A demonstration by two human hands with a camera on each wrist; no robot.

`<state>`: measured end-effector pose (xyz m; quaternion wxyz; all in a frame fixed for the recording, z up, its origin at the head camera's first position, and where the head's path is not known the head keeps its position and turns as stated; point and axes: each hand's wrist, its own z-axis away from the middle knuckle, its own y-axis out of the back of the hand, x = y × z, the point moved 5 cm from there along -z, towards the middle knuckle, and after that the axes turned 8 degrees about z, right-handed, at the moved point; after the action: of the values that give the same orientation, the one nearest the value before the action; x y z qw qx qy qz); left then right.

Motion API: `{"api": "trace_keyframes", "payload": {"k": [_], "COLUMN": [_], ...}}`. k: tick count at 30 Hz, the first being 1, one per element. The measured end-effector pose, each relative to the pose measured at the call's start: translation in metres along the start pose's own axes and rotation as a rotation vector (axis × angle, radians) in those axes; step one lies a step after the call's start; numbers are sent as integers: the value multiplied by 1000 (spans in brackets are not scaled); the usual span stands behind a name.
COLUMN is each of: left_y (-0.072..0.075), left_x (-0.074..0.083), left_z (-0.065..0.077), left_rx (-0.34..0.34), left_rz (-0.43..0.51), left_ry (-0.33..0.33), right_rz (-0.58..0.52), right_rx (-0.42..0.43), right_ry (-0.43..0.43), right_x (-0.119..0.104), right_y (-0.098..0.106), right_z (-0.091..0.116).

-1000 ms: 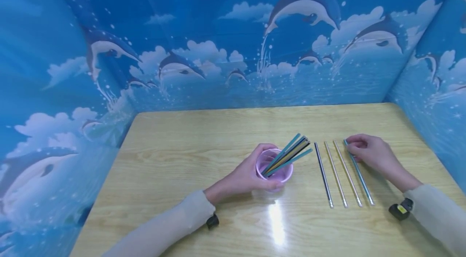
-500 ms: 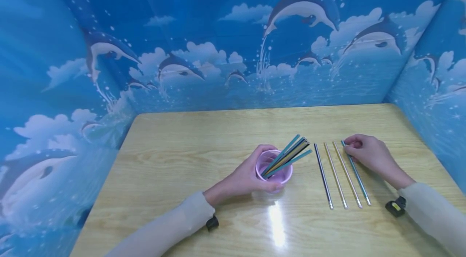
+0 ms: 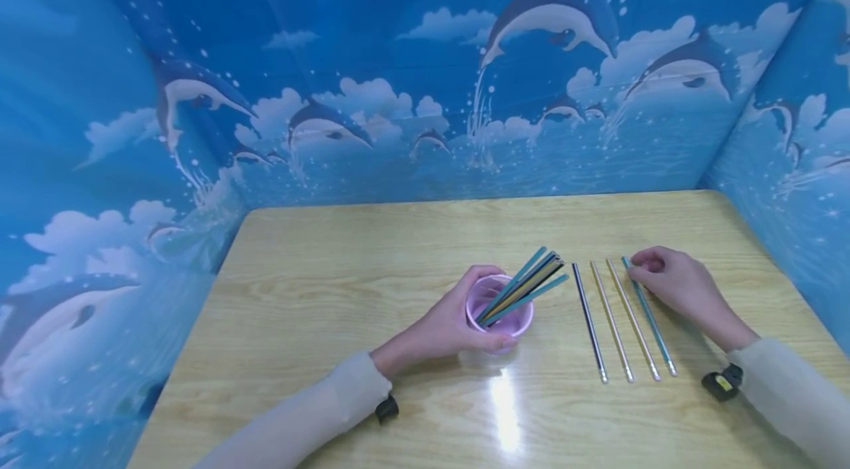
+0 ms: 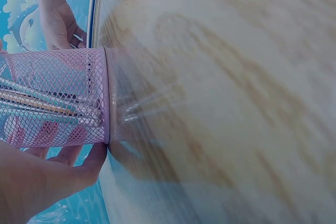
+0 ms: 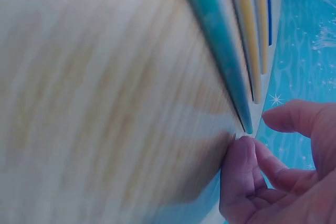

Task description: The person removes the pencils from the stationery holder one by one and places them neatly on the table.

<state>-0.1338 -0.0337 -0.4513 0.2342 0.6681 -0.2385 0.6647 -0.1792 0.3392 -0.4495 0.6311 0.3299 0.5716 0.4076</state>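
The left grip (image 3: 448, 318) is wrapped round a pink mesh cup (image 3: 516, 320), fingers on the far side and thumb on the near side. The right grip (image 3: 677, 281) looks loose to me: its fingers are bent and parted around the far end of a teal pencil (image 3: 650, 317), with no firm pinch on it, and I can't tell whether a fingertip touches.

That teal pencil lies on the desk (image 3: 332, 262), at the right of a row of four. Just left of it come a right gold pencil (image 3: 634, 320) and a left gold pencil (image 3: 612, 321), with a dark pencil (image 3: 589, 321) closing the row nearest the cup. Their pale tips all face the near side, roughly level. The cup stands upright on the desk to the left of the row, and the bunch of pencils (image 3: 524, 288) inside leans over its rim toward the far right.

From where I stand, this looks like the placing or squaring-up of the teal pencil, the cup held steady meanwhile. The next move seems to call for care with the right fingers: lift them clear without nudging the teal pencil askew or, if it is to be moved, close gently on its far end, leaving its neighbours undisturbed.
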Motion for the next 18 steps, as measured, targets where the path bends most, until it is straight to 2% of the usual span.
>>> {"api": "trace_keyframes", "payload": {"k": [9,13,18], "left_y": [-1,-1,-1], "left_x": [1,1,2], "left_z": [0,1,1], "left_rx": [-5,3,3], "left_rz": [10,-3,-6], "left_ry": [2,9,8], "right_rz": [-122,-179,-310], "right_rx": [101,138,155], "right_ry": [-42,-52,-63], "right_x": [-1,-9,-26], "right_y": [-1,2,6], "right_z": [14,23,36]}}
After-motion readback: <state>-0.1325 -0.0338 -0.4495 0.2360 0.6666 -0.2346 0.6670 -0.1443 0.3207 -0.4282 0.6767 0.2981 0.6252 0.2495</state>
